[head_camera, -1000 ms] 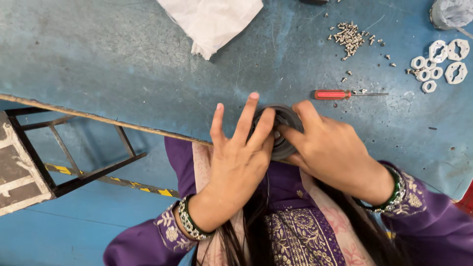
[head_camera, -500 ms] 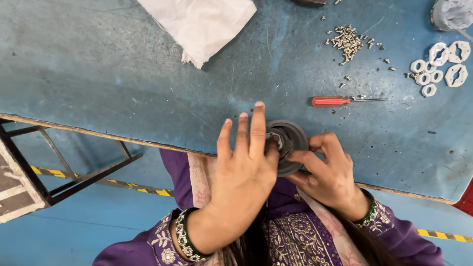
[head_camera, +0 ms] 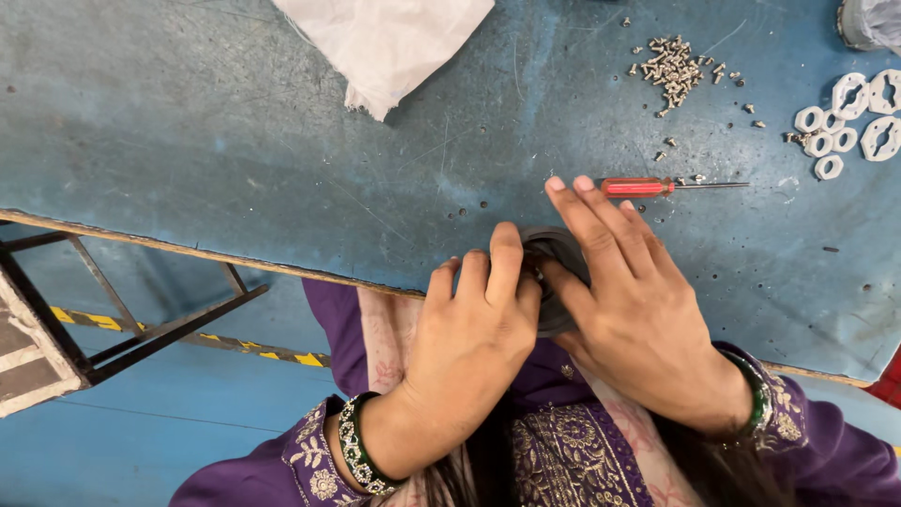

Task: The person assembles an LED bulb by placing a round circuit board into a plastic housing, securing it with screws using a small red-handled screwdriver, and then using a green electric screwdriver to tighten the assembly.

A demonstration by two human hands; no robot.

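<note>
A dark round disc-shaped part (head_camera: 556, 246) lies at the near edge of the blue worktable (head_camera: 235, 150). My left hand (head_camera: 474, 343) curls over its left side, fingers pressed on it. My right hand (head_camera: 629, 300) covers its right side, with the fingers stretched flat over the top and the thumb on the middle. Most of the part is hidden under both hands. A red-handled screwdriver (head_camera: 648, 187) lies just beyond my right fingertips, not touched.
A pile of small metal screws (head_camera: 674, 62) lies at the far right, with white plastic rings and plates (head_camera: 845, 122) beside it. A white cloth (head_camera: 385, 42) lies at the far middle. A black metal frame (head_camera: 113, 329) stands below the table's left edge.
My right hand has moved from under and beside the disc to lie over its top, fingers extended. My left fingers have curled down onto the part. The view shifted slightly.
</note>
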